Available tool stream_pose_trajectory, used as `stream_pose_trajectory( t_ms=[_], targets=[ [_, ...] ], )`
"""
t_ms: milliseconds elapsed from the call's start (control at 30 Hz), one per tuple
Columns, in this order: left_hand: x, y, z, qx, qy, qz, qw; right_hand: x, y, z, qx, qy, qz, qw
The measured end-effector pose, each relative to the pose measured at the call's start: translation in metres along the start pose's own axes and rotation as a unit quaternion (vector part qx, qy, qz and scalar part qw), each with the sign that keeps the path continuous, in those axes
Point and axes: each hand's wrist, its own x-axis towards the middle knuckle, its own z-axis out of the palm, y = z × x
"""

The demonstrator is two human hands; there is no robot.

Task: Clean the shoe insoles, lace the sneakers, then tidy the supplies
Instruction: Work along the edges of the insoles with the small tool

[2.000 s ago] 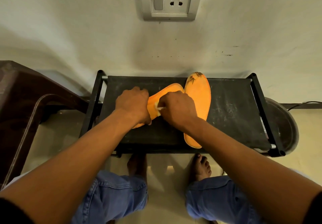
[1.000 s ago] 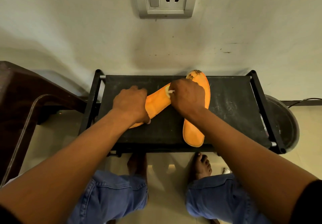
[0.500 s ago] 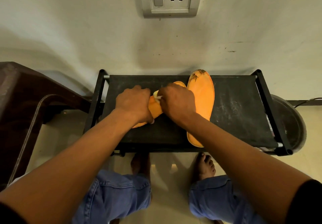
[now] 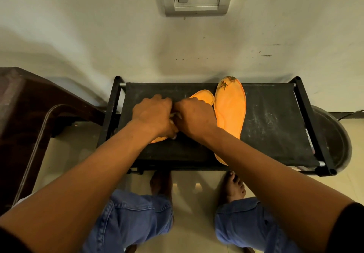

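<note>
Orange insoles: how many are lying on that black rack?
2. One insole lies uncovered right of centre; the other insole lies angled beside it, mostly hidden under both hands. No others show.
</note>
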Motion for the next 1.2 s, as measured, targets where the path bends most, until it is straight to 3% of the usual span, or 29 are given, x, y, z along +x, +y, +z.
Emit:
stream_pose_trajectory(
  t_ms=[100,200,400,633,933,1200],
  targets=[
    [0.002,-0.016,-0.014,-0.019,-0.050,-0.006,0.999,0.002,0.016,-0.005,-0.007,0.037,0.036,0.999],
    [0.002,-0.043,-0.029,-0.068,-0.082,-0.074,0.992,0.002,0.023,-0.004,0.012,0.056,0.048,0.997],
    [0.013,-0.068,-0.015,-0.150,-0.089,-0.163,0.971,0.000,0.009,0.002,0.033,0.040,0.021,0.998],
    [0.023,-0.070,-0.005,-0.197,-0.087,-0.163,0.963,-0.021,-0.023,0.012,0.041,-0.016,-0.107,0.993],
    [0.028,-0.075,-0.001,-0.227,-0.097,-0.155,0.957,-0.007,-0.005,0.012,0.017,0.051,0.022,0.998],
    [0.031,-0.079,0.002,-0.240,-0.088,-0.159,0.954,-0.020,-0.054,0.030,0.033,0.001,-0.101,0.994]
  ],
)
